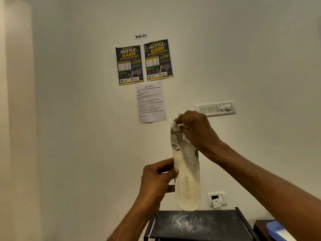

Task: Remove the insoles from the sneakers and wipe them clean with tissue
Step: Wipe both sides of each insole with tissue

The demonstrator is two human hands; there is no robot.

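White "FASHION" insole gripped by left hand fingers; right hand fingers clutch tissue.

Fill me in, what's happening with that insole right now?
A person holds a white insole upright in front of the wall. The left hand pinches its edge near the middle, while the right hand presses a wad of tissue against the toe end. The upper part is worn and dirty. A black rack shelf sits below.

One insole, one tissue, two hands, two posters, one instruction sheet.
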